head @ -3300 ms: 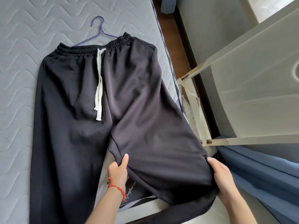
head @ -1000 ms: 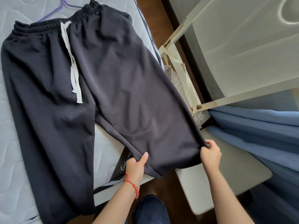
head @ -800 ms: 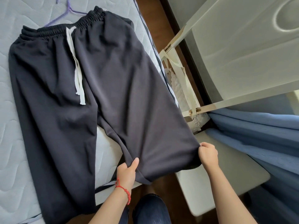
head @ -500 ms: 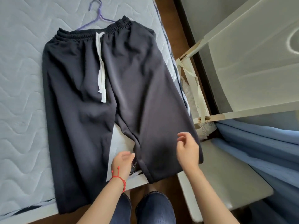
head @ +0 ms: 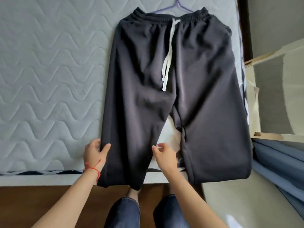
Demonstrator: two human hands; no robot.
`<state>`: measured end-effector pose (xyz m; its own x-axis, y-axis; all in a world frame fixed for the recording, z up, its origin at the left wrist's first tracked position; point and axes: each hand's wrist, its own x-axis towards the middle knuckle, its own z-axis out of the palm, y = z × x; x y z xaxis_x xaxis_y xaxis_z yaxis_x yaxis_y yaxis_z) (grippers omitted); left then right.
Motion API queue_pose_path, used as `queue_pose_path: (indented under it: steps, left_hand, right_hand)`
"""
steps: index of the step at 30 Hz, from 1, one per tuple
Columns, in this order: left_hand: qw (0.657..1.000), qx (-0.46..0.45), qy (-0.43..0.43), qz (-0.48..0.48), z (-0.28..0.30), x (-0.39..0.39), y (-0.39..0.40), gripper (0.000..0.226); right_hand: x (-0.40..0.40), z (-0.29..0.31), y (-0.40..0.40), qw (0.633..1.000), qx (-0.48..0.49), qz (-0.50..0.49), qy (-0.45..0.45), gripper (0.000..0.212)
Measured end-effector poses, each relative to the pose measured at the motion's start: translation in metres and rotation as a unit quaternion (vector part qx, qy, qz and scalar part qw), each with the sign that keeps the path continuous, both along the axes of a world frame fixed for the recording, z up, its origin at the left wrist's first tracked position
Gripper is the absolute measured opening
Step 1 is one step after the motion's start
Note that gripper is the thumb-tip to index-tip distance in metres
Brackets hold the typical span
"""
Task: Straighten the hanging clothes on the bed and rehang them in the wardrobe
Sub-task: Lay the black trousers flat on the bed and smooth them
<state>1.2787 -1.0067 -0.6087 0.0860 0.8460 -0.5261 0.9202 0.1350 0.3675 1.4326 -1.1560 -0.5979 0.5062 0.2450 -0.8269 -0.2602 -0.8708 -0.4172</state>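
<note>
Black drawstring trousers (head: 189, 83) lie flat on the grey quilted mattress (head: 49, 71), waistband at the far end, both legs hanging over the near edge. A purple hanger (head: 176, 7) pokes out behind the waistband. My left hand (head: 95, 153), with a red thread bracelet on its wrist, grips the outer edge of the left trouser leg, thumb on top of the cloth. My right hand (head: 164, 153) is at the inner edge of the same leg, fingers curled; whether it pinches the cloth I cannot tell.
The open white wardrobe door (head: 279, 89) stands at the right, close to the bed's corner. Blue fabric (head: 279, 162) hangs below it. A pale low surface (head: 238, 203) sits at the lower right. Brown wood floor (head: 41, 203) and my jeans-clad knees (head: 148, 211) fill the bottom.
Both hands let go of the right trouser leg and shifted left onto the left leg. The right leg now lies flat over the mattress edge. My view has swung left.
</note>
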Motion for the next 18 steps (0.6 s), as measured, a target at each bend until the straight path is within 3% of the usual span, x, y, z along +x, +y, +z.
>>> queue_pose_path:
  steps: [3, 5, 8, 10, 14, 18]
  left_hand:
    - [0.998, -0.041, 0.017, -0.047, -0.013, -0.013, 0.000, 0.035]
    - [0.998, -0.055, -0.005, -0.019, -0.015, -0.013, 0.002, 0.028]
    - [0.999, -0.051, 0.003, -0.007, -0.015, -0.010, 0.008, 0.013]
    - [0.998, -0.059, 0.009, 0.026, -0.017, -0.013, 0.016, 0.036]
    - [0.989, -0.120, 0.003, 0.090, -0.014, -0.020, 0.021, 0.041]
    - [0.984, -0.172, -0.012, 0.054, -0.014, -0.026, 0.007, 0.028]
  right_hand:
    - [-0.021, -0.012, 0.009, 0.993, 0.007, -0.111, 0.032, 0.026]
    - [-0.029, -0.019, 0.012, 0.986, 0.026, -0.158, 0.042, 0.013]
    - [-0.035, -0.023, 0.015, 0.978, 0.037, -0.197, 0.059, 0.025]
    - [-0.033, -0.018, 0.013, 0.980, 0.001, -0.196, -0.025, 0.021]
    - [-0.028, 0.002, 0.002, 0.946, -0.054, -0.209, -0.242, 0.023]
    - [-0.040, -0.004, -0.002, 0.947, -0.047, -0.231, -0.220, 0.024]
